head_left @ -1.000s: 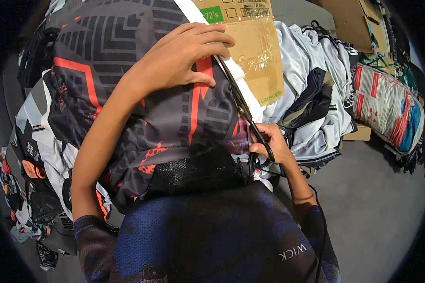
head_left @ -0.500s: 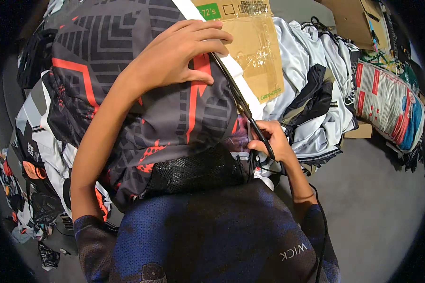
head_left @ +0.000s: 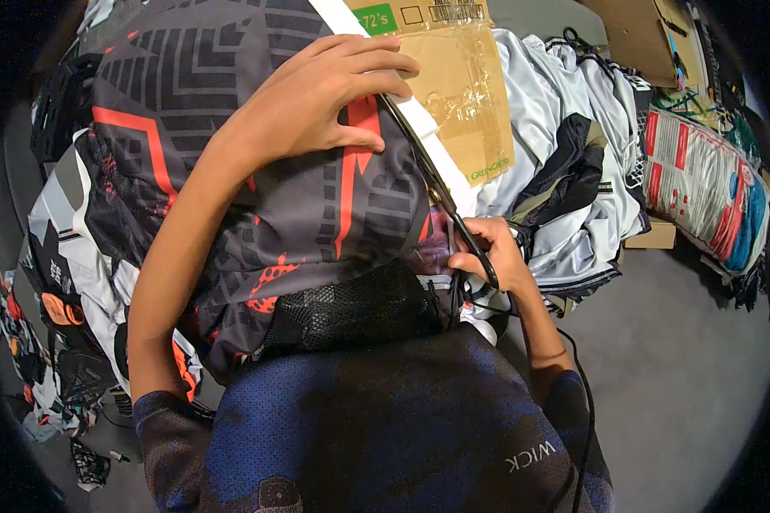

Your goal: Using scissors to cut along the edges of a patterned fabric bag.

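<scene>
My left hand lies over a dark grey garment with black line patterns and red stripes. Its fingers are stretched out and the thumb is apart, with the fingertips at the fabric's right edge. In my right hand is a long pair of scissors, my fingers wrapped around the black handles. The blades point up and left toward my left fingertips, lying along that same edge beside a white strip. Whether cloth sits between the blades, I cannot tell. Black mesh fabric hangs at the garment's near side, close to my body.
Beyond the white strip lies a brown taped carton. To its right are heaped shiny white garments and a dark piece. A plastic-wrapped bundle stands far right. More clothes pile up at left. A black cord runs past my right arm.
</scene>
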A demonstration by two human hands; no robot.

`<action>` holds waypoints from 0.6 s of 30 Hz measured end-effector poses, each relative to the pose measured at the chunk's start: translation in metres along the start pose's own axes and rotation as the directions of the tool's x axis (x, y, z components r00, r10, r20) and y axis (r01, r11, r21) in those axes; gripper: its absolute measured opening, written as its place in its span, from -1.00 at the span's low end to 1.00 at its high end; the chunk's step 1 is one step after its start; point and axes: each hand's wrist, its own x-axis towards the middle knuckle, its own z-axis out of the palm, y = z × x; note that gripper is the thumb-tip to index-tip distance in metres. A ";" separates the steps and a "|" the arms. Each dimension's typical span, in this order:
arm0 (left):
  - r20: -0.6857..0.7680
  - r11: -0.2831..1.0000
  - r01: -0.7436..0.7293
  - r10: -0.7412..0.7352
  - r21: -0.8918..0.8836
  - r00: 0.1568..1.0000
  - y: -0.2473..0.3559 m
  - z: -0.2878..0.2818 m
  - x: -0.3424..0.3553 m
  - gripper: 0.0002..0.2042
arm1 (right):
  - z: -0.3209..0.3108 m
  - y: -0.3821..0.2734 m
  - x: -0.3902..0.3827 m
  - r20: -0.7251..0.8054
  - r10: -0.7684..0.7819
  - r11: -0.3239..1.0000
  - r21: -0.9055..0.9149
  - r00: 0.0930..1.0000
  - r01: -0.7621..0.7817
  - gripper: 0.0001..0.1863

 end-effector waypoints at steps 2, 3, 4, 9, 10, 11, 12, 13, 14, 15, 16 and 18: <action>-0.004 1.000 0.000 0.000 -0.001 1.000 0.000 0.000 0.000 -0.51 | 0.000 0.001 0.000 -0.002 -0.002 1.000 0.008 1.000 0.002 -0.53; -0.004 1.000 0.000 0.000 -0.001 1.000 0.000 0.000 0.000 -0.51 | 0.001 0.002 0.000 -0.002 -0.002 1.000 0.008 1.000 0.002 -0.53; 0.000 1.000 -0.001 0.001 0.002 1.000 0.000 0.000 0.000 -0.50 | 0.001 0.002 0.000 -0.003 0.001 1.000 0.014 1.000 -0.001 -0.53; 0.008 1.000 -0.001 0.001 0.013 1.000 0.001 -0.001 0.000 -0.48 | 0.001 0.004 -0.001 -0.005 0.009 0.999 0.036 1.000 -0.009 -0.53; 0.007 1.000 -0.002 0.002 0.015 1.000 0.001 -0.001 0.001 -0.48 | 0.001 0.004 -0.001 -0.006 0.008 0.999 0.042 1.000 -0.008 -0.53; 0.005 1.000 -0.002 0.002 0.016 1.000 0.001 0.000 0.001 -0.47 | 0.001 0.004 -0.001 -0.007 0.007 0.999 0.048 1.000 -0.007 -0.53; 0.003 1.000 -0.003 0.003 0.018 1.000 0.001 0.000 0.001 -0.46 | 0.001 0.004 -0.001 -0.009 0.007 0.999 0.054 1.000 -0.006 -0.53; 0.003 1.000 -0.002 0.002 0.018 1.000 0.001 0.000 0.001 -0.46 | 0.001 0.004 -0.001 -0.008 0.006 0.999 0.054 1.000 -0.006 -0.53; 0.006 1.000 -0.002 0.002 0.018 1.000 0.001 0.000 0.000 -0.45 | 0.001 0.003 0.000 -0.006 0.003 0.999 0.052 1.000 -0.002 -0.53; 0.010 1.000 -0.002 0.002 0.017 1.000 0.001 0.000 0.000 -0.44 | 0.001 0.003 0.000 -0.004 -0.001 0.999 0.050 1.000 0.001 -0.53; 0.013 1.000 -0.002 0.002 0.017 1.000 0.000 0.000 0.000 -0.44 | 0.001 0.003 0.000 -0.002 -0.005 0.999 0.048 1.000 0.005 -0.53; 0.016 1.000 -0.003 0.003 0.016 1.000 0.000 0.000 0.000 -0.43 | 0.001 0.003 0.000 -0.001 -0.009 0.999 0.045 1.000 0.009 -0.53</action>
